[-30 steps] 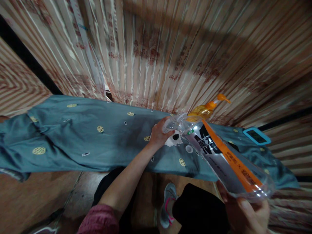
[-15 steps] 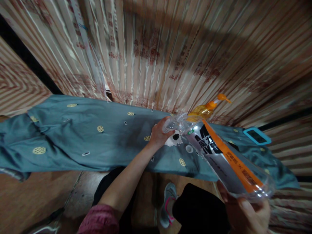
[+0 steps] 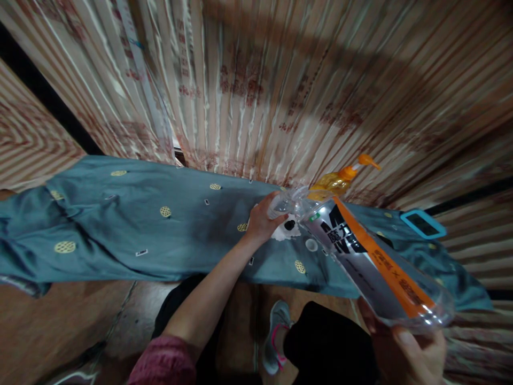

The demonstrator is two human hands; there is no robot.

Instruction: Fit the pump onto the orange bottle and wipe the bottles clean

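My right hand [image 3: 404,347] grips the base of a large clear plastic bottle [image 3: 372,262] with a silver, black and orange label, tipped so its neck points away from me. My left hand [image 3: 262,216] is closed around the bottle's neck [image 3: 286,202], over a teal cloth [image 3: 132,224] with yellow round motifs. A white patch with black marks [image 3: 289,229] lies on the cloth just under the neck. A small white cap [image 3: 311,245] rests on the cloth below the bottle.
An orange pump bottle [image 3: 336,181] stands behind the neck, against a striped curtain [image 3: 280,80]. A phone in a blue case [image 3: 422,223] lies at the cloth's right end. My dark trousers and a grey shoe [image 3: 276,337] are below, over a brown floor.
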